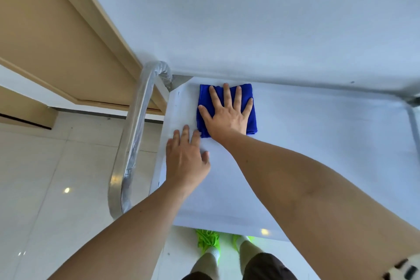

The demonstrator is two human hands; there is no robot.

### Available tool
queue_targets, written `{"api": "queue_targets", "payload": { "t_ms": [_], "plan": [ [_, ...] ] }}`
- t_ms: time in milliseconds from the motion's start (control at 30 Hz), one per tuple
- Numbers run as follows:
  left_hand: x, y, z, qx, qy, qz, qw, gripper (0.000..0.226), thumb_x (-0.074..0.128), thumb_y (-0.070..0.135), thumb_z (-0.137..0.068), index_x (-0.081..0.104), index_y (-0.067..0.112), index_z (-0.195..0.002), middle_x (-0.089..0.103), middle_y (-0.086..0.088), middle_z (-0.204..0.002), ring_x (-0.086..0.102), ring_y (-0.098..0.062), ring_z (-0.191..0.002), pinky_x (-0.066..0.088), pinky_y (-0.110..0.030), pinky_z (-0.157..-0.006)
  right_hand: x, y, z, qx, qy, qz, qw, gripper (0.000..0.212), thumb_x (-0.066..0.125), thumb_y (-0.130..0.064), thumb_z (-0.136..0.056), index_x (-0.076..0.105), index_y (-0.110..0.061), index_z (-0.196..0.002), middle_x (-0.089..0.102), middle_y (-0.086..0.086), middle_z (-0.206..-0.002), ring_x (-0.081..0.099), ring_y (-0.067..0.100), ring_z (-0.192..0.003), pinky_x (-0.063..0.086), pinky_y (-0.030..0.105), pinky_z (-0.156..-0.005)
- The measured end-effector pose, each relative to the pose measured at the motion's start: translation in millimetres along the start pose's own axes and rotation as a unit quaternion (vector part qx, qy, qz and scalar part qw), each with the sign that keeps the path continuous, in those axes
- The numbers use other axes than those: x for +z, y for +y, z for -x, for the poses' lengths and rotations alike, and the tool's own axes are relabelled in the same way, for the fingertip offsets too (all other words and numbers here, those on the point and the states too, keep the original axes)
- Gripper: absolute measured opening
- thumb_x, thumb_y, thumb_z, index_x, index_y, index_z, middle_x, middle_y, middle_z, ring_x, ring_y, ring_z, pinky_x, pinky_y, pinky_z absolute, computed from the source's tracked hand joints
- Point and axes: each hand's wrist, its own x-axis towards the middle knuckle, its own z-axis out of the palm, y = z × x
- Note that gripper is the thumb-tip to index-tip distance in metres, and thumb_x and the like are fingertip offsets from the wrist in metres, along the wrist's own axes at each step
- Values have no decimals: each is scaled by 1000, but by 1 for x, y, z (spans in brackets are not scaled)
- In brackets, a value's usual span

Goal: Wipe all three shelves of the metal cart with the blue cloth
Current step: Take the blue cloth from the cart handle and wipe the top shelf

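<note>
The folded blue cloth (248, 107) lies on the top shelf (318, 143) of the metal cart, in its far left corner by the wall. My right hand (227, 113) presses flat on the cloth with straight, spread fingers. My left hand (185, 157) rests flat on the bare shelf just left of and nearer than the cloth, fingers straight. The two lower shelves are hidden under the top one.
The cart's plastic-wrapped handle bar (134, 138) curves along the left side. A white wall (250, 18) stands right behind the cart. A beige wooden door frame (56, 36) is at the left. Tiled floor (45, 177) and my green shoes (208, 241) show below.
</note>
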Motion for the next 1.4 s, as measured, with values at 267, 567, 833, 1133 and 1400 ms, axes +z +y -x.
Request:
{"api": "queue_targets", "payload": {
  "t_ms": [267, 567, 833, 1133, 1400],
  "plan": [
    [10, 66, -8, 68, -12, 14, 997, 65, 46, 46, -96, 29, 15, -150, 22, -7, -161, 15, -27, -149, 19, -44, -119, -19, 73, 9, 30, 13, -5, 999, 73, 8, -78, -90, -2, -48, -155, -7, -8, -169, -21, 25, -152, -23, 58, -113],
    [33, 182, -4, 90, -19, 9, 996, 66, 47, 48, -93, 26, 20, -150, 24, -10, -159, 15, -31, -148, 17, -47, -118, -57, 211, 18, 46, 22, -3, 999, 72, 9, -77, -91, 0, -48, -156, -7, -9, -169, -20, 25, -152, -19, 58, -116],
    [56, 285, 9, 147, -10, -7, 989, 65, 50, 53, -90, 38, 21, -145, 39, -7, -149, 30, -27, -139, 24, -43, -115, -86, 324, 32, 79, 33, -11, 996, 72, 10, -78, -91, 0, -49, -155, -4, -9, -169, -19, 24, -152, -19, 57, -116],
    [63, 309, 12, 129, -5, 1, 992, 66, 67, 64, -73, 55, 18, -120, 49, -1, -120, 44, -23, -115, 42, -35, -96, -98, 389, 56, 119, 47, -14, 992, 72, 10, -78, -91, 2, -48, -156, -1, -8, -169, -16, 24, -153, -18, 56, -117],
    [68, 307, 16, 124, -27, 35, 991, 70, 63, 61, -80, 48, 17, -132, 43, -3, -132, 41, -26, -121, 39, -38, -103, -92, 399, 98, 198, 54, -10, 979, 73, 6, -78, -90, -5, -48, -155, -4, -7, -169, -18, 22, -152, -22, 55, -115]
  ]
}}
